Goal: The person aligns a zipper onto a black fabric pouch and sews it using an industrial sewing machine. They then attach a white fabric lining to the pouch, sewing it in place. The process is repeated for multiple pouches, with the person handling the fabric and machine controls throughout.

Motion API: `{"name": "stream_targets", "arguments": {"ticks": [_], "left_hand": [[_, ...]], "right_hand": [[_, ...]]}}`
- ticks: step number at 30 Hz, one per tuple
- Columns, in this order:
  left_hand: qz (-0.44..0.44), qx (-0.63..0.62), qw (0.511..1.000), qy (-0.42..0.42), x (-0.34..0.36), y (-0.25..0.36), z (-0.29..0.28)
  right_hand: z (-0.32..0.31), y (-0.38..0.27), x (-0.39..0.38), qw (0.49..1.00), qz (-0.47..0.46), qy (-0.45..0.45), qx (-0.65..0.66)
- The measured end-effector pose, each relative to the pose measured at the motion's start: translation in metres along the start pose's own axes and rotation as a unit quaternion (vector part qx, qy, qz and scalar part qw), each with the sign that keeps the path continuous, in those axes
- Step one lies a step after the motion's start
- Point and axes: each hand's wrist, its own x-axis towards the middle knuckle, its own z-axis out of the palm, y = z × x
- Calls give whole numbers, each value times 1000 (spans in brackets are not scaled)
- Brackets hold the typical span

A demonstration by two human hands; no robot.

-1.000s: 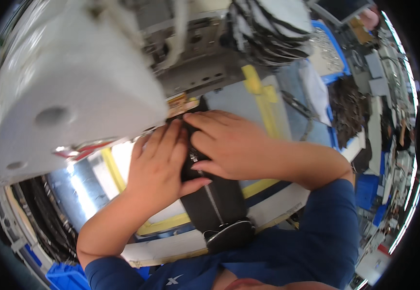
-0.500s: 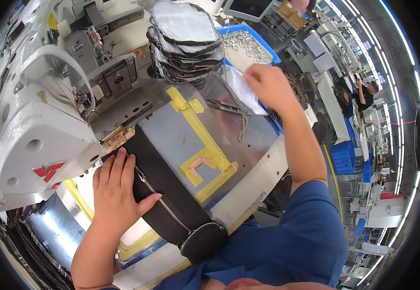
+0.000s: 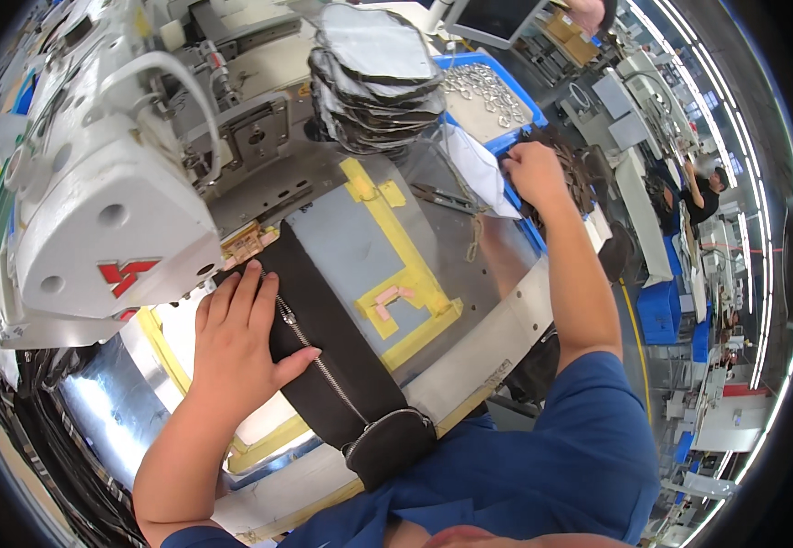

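Head: zippered piece (image 3: 340,342) under left hand (image 3: 236,352)

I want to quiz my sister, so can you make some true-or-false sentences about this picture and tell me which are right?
1. The left hand lies flat on the long black piece with a silvery metal zipper. True.
2. The right hand touches the zipper. False: the right hand is at the pile of dark brown pieces.
3. The stack of rounded white-and-black pieces stands beside the blue-rimmed tray of small silvery pieces. True.
4. The flat tape strips right of the black piece are green. False: they are yellow.
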Motion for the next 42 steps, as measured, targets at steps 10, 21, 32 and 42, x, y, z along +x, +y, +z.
{"name": "stream_targets", "arguments": {"ticks": [10,21,32,42], "left_hand": [[53,26,998,18,-9,-4,-1],[83,27,994,63,-12,-2,7],[122,19,990,74,-11,-4,5],[120,6,990,75,-11,-4,4]], "right_hand": [[-33,-209,-76,861,-401,-26,313],[27,-264,-96,758,-604,94,228],[26,-265,-97,751,-623,43,214],[20,-264,-92,769,-584,-73,251]]}}
